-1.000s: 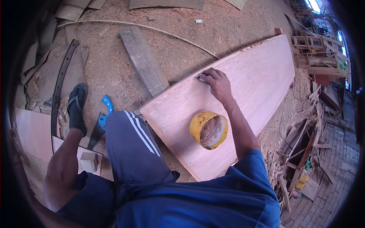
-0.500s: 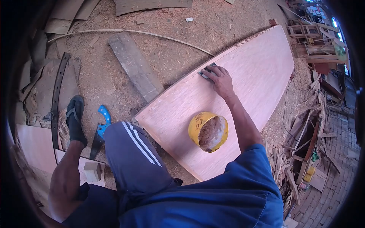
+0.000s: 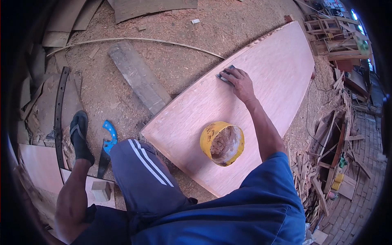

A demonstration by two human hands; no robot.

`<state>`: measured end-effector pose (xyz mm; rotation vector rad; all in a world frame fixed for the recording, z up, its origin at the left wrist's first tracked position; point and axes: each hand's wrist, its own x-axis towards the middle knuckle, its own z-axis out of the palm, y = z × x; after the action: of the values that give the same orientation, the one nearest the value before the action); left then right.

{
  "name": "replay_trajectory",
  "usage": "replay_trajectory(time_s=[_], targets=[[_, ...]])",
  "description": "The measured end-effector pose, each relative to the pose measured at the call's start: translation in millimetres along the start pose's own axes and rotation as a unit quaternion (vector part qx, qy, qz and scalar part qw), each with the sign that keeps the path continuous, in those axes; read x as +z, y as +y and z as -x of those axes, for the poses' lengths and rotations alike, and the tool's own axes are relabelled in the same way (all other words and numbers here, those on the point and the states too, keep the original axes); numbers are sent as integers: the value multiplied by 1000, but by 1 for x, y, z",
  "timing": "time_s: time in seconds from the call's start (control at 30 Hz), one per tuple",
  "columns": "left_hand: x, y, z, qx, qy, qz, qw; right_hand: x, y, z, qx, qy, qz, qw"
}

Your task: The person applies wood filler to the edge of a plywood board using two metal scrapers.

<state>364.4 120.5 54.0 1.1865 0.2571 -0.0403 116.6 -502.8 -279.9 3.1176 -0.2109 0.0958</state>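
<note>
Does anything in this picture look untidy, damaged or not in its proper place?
Yes, the floor looks untidy: shavings are scattered over it, and a blue-handled saw lies near the person's foot, perhaps an awkward spot. Scrap wood is jumbled at the right. No obvious damage shows on the panel under the right hand.

We are in a carpentry workshop. Loose tan wood shavings (image 3: 228,22) litter the brown floor (image 3: 179,69) around us, and a broad, smooth, pinkish wooden panel (image 3: 281,69) lies before us. We see a handsaw with a bright blue handle (image 3: 109,134), a long weathered grey plank (image 3: 139,77) and a heap of splintered brown offcuts (image 3: 322,151) beside grey brick paving (image 3: 367,147). Near the warped right edge, what seem to be rough wooden frames (image 3: 335,36) stand piled.
</note>
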Motion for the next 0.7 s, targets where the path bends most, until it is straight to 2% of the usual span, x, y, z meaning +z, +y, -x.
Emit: replay_trajectory(time_s=[0.1, 0.2, 0.4, 0.6, 0.7], targets=[[-7, 0, -3, 2, -11, 7, 1000, -4, 14, -1, -24, -21, 15, 999], [-3, -1, -2, 4, -18, 0, 1000, 0, 24, -13, 7, 24, 19, 1000], [1, -2, -1, 5, -6, -11, 1000, 23, 20, -2, 27, 31, 13, 999], [-5, -2, -1, 3, -5, -6, 1000, 3, 32, 0, -13, -4, 11, 1000], [-8, 3, -1, 1, -4, 3, 1000, 1, 41, -17, 23, 26, 16, 999]])
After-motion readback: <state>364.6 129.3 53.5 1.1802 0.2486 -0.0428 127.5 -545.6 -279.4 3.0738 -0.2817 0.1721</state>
